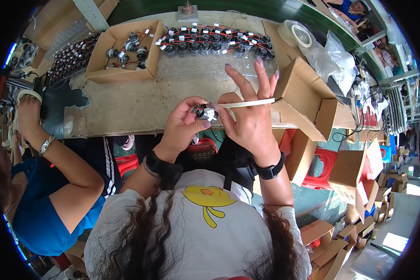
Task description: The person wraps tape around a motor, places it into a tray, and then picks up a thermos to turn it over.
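Between the thumb and fingers of my left hand (179, 123) is a small black cylindrical part (199, 110) with a white piece (211, 115) on its right end. My right hand (252, 119) is close beside it, thumb and index finger bent toward that end. A narrow cream-white band (247, 103), like a tape roll seen edge-on, runs across my right fingers. The other right fingers stretch upward, spread apart. What exactly the right fingertips pinch is partly hidden.
Rows of similar black parts with red wires (205, 39) stand at the table's back. A cardboard box (147, 74) holds several more. On the right are an open box (308, 88), tape rolls (301, 36) and plastic bags (336, 60). A co-worker's arm (63, 156) rests at left.
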`<state>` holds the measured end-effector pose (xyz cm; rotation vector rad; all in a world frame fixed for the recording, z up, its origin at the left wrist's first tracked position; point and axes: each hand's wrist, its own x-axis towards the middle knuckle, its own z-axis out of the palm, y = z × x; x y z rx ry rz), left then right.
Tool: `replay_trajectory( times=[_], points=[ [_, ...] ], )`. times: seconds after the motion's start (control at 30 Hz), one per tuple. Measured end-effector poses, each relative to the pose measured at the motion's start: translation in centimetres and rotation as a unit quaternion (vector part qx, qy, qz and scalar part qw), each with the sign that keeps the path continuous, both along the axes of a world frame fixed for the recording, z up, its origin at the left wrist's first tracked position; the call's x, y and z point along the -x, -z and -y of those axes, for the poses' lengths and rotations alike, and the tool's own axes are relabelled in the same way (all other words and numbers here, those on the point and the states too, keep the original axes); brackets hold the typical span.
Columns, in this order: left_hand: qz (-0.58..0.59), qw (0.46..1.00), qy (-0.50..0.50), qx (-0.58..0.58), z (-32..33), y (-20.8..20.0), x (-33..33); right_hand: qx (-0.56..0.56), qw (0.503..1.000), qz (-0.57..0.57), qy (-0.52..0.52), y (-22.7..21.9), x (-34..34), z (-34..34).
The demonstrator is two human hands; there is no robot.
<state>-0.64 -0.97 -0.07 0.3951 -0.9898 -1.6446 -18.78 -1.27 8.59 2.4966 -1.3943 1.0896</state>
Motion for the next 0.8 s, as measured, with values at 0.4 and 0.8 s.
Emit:
replay_trajectory(
  times=[0.4,0.8],
  points=[
    [0.035,0.998,-0.034,-0.024,0.0,-0.5,0.5,-0.061,0.994,0.084,-0.041,0.8,0.7,0.4],
    [0.075,0.996,-0.035,0.032,-0.1,0.2,0.0,0.009,1.0,0.006,0.0,-0.4,0.8,0.4]
  ],
)
